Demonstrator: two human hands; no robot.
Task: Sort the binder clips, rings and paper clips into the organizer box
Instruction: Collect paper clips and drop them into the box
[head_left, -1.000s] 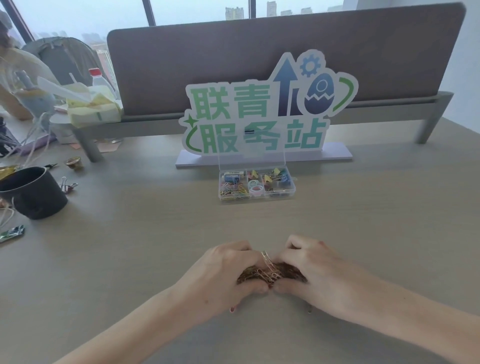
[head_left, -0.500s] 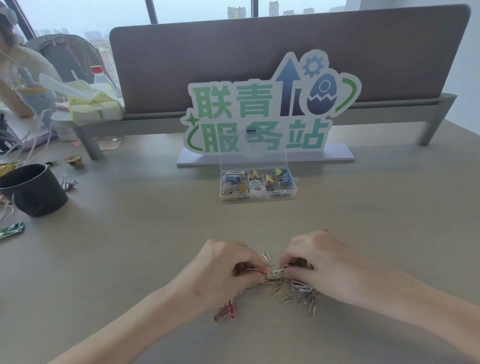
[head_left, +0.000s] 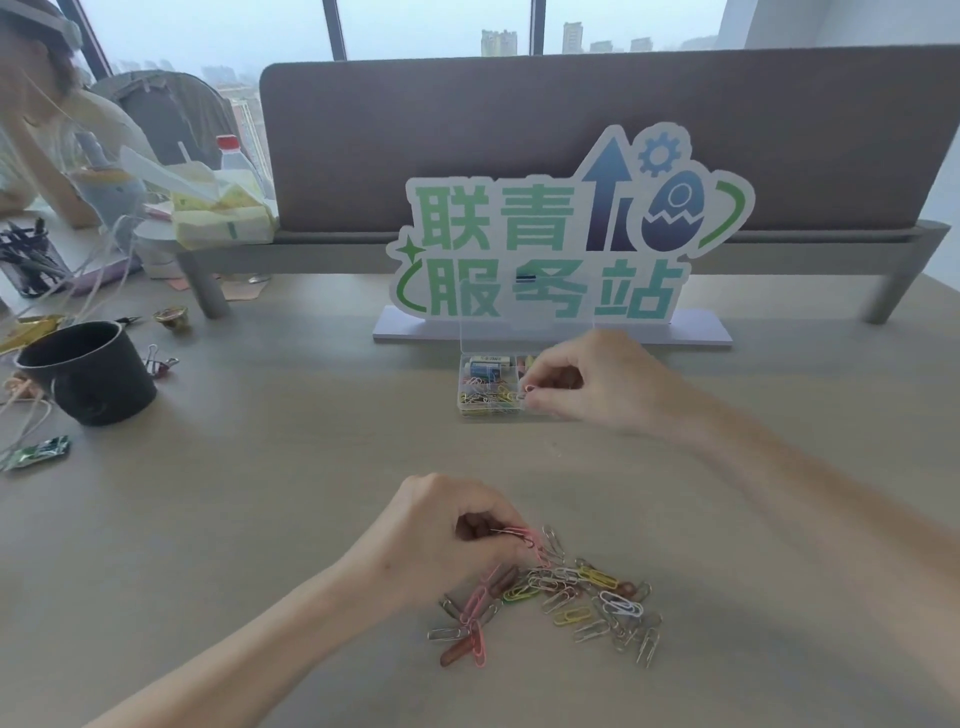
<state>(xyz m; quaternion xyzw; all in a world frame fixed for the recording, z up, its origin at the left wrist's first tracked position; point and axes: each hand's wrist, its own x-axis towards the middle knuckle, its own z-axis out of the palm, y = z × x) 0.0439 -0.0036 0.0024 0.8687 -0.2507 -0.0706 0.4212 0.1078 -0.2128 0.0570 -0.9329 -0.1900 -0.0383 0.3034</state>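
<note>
Since half a second earlier, right hand had left the pile and reached out to the organizer box, a paper clip pinched between thumb and fingertips. Left hand stayed at the pile of paper clips on the desk, fingers closed on a pink clip at the pile's near-left edge.

Step in hand, by judgement: drop the right-hand clip into the paper-clip compartment. That compartment sat at the box's front left, already holding mixed-colour clips; the held clip hung just at its right edge, over the divider. Best move was to shift slightly left before letting go, so the clip landed clear of the divider and not in the neighbouring cell. Release low; clips bounce off hard plastic. Right part of the box was hidden behind the hand, so its contents couldn't be read.

Loose pile lay well apart from the box, near the person, touching the left hand's fingertips. Clips looked tangled, so the left pinch might lift more than one; worth a shake before carrying.
</note>
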